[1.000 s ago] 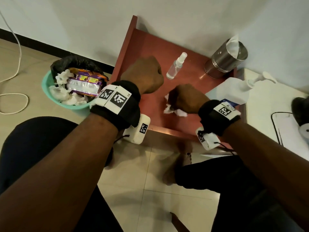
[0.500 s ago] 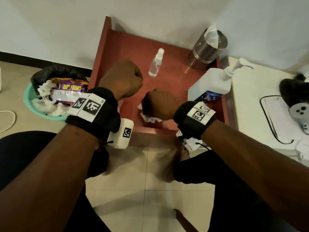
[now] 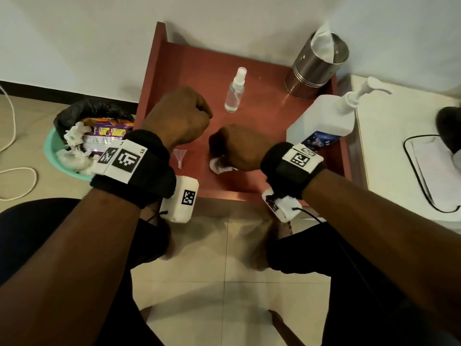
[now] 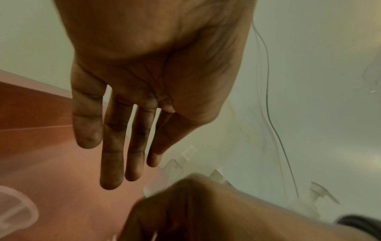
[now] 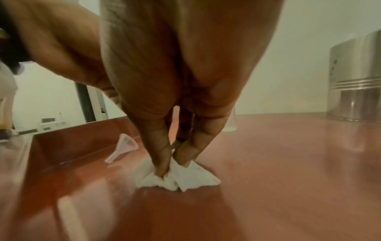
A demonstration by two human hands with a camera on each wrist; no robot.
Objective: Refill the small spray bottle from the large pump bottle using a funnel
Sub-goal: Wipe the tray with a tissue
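The small clear spray bottle [image 3: 234,91] stands upright mid-table with its white cap on. At the right edge stands the large white pump bottle [image 3: 324,118]. A small clear funnel [image 3: 179,157] [image 5: 123,146] lies on its side on the red-brown table [image 3: 262,116], just beside my left wrist. My right hand [image 3: 234,146] [image 5: 171,169] pinches a crumpled white tissue [image 5: 181,177] and presses it onto the table near the front edge. My left hand [image 3: 182,116] [image 4: 123,163] hovers above the table left of the spray bottle, its fingers straight and holding nothing.
A steel canister [image 3: 316,68] with tissue sticking out stands at the back right corner. Left of the table, on the floor, sits a green bin [image 3: 53,148] lined with a black bag, full of wrappers and used tissues. A white surface [image 3: 399,121] adjoins on the right.
My right hand has slid the tissue slightly to the left over the table. The funnel now shows beside my left wrist. The left hand has stayed hovering.
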